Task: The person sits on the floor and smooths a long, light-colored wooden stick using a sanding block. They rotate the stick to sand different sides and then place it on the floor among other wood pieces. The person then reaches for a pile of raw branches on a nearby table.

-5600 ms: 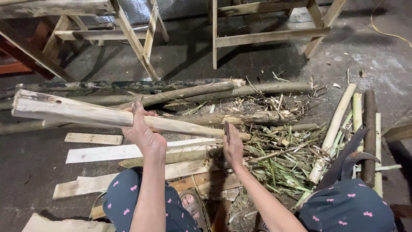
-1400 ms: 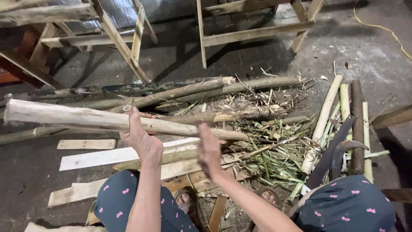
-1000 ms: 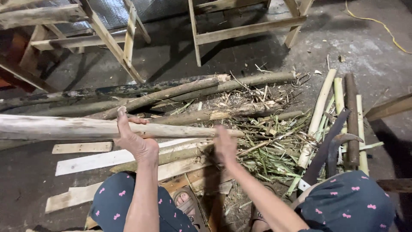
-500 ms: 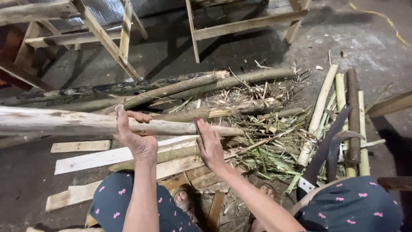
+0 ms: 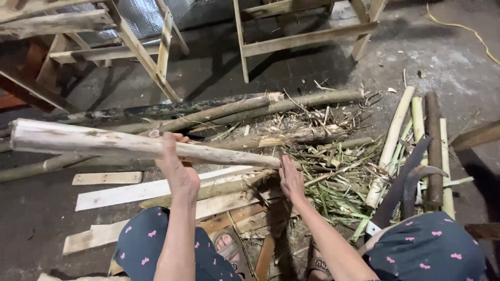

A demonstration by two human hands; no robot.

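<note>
My left hand [image 5: 177, 166] grips a long pale peeled pole [image 5: 94, 141] near its middle and holds it level above the floor, its thick end out to the left. The pole's thin end reaches my right hand [image 5: 289, 179], which is held flat and upright against that tip, fingers together. Under the pole lie pale wooden planks [image 5: 156, 188]. A heap of green leaves and bark strips [image 5: 338, 182] sits just right of my right hand.
Long rough poles [image 5: 250, 106] lie across the floor behind. Short peeled and dark sticks [image 5: 416, 135] lie at the right, with a curved dark blade [image 5: 403, 182] near my right knee. Wooden frames [image 5: 156, 47] stand at the back.
The pole has tilted and turned slightly in my left hand. My right hand moved back and forth along its thin end and now rests flat at the tip.
</note>
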